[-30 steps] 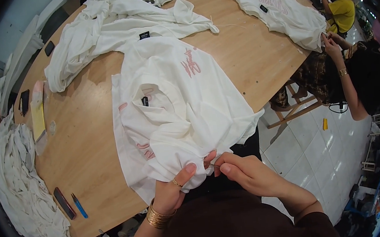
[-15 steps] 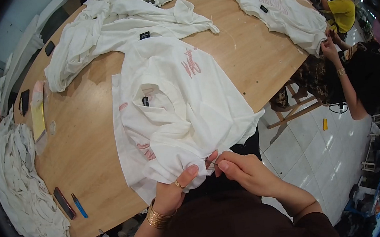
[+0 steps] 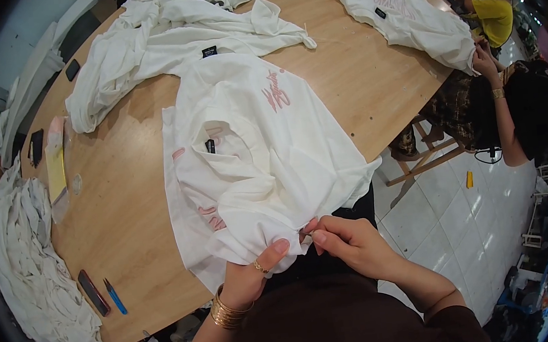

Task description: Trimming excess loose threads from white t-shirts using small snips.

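Observation:
A white T-shirt [image 3: 304, 141] with pink script lies over the table's near edge, its hem bunched toward me. My left hand [image 3: 267, 265] is closed on the bunched white cloth, thumb on top and the other fingers mostly hidden under it. Close beside it, my right hand [image 3: 355, 246] pinches a thin dark tool [image 3: 305, 234] against the edge of the cloth; only a sliver of the tool shows, so its exact kind is unclear. Near the shirt's neck a dark label [image 3: 210, 145] is visible.
More white shirts [image 3: 141, 51] lie at the back of the round wooden table [image 3: 124, 207], and a white cloth pile [image 3: 38, 276] sits at left. Blue tweezers [image 3: 115, 296] and a dark phone-like case [image 3: 93, 293] lie near it. A co-worker [image 3: 527, 104] handles another shirt [image 3: 405, 20] at right.
My right hand has shifted very slightly at the cloth edge, and less of the thin tool shows. The co-worker's hands at right have moved a little.

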`<action>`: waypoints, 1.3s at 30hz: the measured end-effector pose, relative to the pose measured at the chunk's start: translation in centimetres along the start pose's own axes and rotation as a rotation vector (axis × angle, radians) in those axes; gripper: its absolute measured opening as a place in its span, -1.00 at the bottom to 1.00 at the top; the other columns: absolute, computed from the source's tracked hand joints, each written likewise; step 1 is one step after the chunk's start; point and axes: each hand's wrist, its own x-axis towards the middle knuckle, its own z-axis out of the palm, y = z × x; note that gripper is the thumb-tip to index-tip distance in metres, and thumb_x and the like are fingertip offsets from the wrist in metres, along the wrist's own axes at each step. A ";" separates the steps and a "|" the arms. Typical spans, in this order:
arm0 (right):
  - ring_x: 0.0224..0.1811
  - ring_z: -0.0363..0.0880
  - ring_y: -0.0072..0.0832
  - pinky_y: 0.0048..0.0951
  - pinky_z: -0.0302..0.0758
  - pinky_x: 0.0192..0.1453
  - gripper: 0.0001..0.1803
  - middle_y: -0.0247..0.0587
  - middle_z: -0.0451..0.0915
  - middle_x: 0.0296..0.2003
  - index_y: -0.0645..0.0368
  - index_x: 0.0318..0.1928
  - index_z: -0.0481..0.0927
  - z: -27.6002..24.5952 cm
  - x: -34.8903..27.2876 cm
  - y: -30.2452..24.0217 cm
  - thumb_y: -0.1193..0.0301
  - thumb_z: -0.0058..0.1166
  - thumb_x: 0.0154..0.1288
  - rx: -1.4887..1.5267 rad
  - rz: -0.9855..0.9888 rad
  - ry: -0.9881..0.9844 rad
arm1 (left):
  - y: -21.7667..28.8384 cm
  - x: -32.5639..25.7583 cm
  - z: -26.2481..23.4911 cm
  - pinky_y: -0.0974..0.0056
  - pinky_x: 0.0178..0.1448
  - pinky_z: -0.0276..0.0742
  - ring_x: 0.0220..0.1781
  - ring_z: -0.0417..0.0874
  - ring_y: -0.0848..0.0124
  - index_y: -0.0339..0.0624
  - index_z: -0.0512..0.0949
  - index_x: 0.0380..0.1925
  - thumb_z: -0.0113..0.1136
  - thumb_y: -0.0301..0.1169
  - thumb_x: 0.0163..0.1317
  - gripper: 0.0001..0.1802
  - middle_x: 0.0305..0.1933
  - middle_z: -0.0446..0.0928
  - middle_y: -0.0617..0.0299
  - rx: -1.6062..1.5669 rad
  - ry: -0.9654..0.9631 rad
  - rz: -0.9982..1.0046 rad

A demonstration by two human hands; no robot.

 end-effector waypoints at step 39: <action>-0.64 0.22 -0.72 -0.61 0.20 -0.53 -0.68 -0.41 0.37 -0.70 0.23 -0.43 0.48 0.7 0.8 0.6 0.21 -0.02 0.24 0.125 -0.055 0.061 | 0.4 -0.1 -0.5 0.34 0.04 0.36 -0.03 0.44 0.41 -0.32 0.25 0.04 0.21 -0.50 0.00 -0.43 -0.06 0.40 0.17 0.050 0.000 -0.028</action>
